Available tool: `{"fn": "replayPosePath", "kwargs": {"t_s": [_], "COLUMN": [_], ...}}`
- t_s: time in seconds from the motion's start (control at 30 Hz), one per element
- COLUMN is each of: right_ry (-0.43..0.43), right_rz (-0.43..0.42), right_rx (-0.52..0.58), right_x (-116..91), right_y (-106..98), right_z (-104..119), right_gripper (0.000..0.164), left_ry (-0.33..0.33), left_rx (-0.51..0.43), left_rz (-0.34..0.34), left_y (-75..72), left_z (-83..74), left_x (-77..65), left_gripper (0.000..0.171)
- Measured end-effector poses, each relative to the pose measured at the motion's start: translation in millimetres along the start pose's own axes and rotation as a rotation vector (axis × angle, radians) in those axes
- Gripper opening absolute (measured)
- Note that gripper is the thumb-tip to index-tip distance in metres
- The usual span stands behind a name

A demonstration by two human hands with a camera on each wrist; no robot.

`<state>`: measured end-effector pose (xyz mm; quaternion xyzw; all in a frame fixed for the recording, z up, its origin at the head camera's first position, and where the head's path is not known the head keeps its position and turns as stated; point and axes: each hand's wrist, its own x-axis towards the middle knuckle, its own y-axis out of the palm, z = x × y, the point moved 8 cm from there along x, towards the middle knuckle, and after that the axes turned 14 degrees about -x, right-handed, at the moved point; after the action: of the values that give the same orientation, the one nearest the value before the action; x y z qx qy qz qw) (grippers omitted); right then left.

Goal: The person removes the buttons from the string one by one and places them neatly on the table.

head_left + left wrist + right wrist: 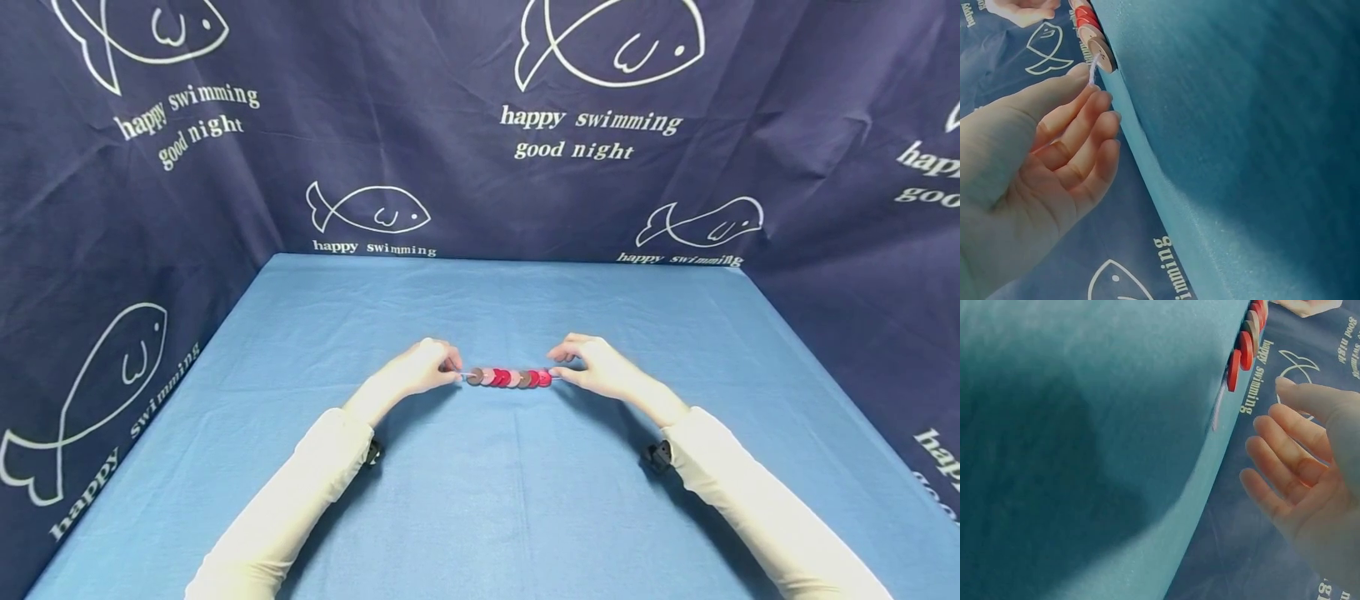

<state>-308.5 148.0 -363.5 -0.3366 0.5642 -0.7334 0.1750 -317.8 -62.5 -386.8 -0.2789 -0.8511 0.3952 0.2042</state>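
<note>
A short row of buttons in red, pink and brown is threaded on a pale string, low over the middle of the table. My left hand pinches the string's left end between thumb and index finger. In the left wrist view that string comes out of a brown button with holes. To the right, my right hand has its fingers loosely bent and holds nothing. The right wrist view shows the free string end hanging below a red button, apart from the fingertips.
A blue cloth covers the table. Dark blue curtains printed with white fish and lettering stand behind it and at both sides. Dark straps or cameras sit at the wrists by the white sleeves.
</note>
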Motion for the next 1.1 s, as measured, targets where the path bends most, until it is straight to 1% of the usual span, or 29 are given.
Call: {"fn": "replayPosePath", "kwargs": {"t_s": [0.17, 0.27, 0.4, 0.5, 0.73, 0.93, 1.1], "right_ry": [0.039, 0.036, 0.024, 0.018, 0.012, 0.005, 0.014], "right_rz": [0.000, 0.003, -0.003, -0.009, 0.015, 0.018, 0.032], "right_rx": [0.001, -0.006, -0.009, 0.009, 0.038, 0.053, 0.054], "right_x": [-0.3, -0.7, -0.9, -1.0, -0.4, 0.2, 0.8], "right_y": [2.8, 5.3, 6.5, 5.7, 10.3, 13.8, 17.2], "right_z": [-1.8, -2.1, -2.7, -2.3, -0.2, 2.9, 2.8], "right_gripper": [0.025, 0.026, 0.025, 0.026, 0.031, 0.034, 0.036], "left_ry": [-0.041, -0.053, -0.042, -0.025, 0.011, 0.035, 0.039], "left_rx": [-0.085, -0.105, -0.110, -0.104, -0.083, -0.086, -0.073], "left_rz": [0.008, 0.015, 0.015, 0.009, 0.006, 0.002, 0.007], "left_y": [0.9, 2.8, 3.4, 3.2, 4.8, 4.7, 4.8], "left_z": [4.3, 6.0, 5.0, 3.1, -0.2, -2.8, -3.4], "left_x": [0.7, 0.5, 0.4, 0.9, 0.6, -0.4, -0.7], "left_gripper": [0.005, 0.005, 0.005, 0.004, 0.007, 0.008, 0.008]}}
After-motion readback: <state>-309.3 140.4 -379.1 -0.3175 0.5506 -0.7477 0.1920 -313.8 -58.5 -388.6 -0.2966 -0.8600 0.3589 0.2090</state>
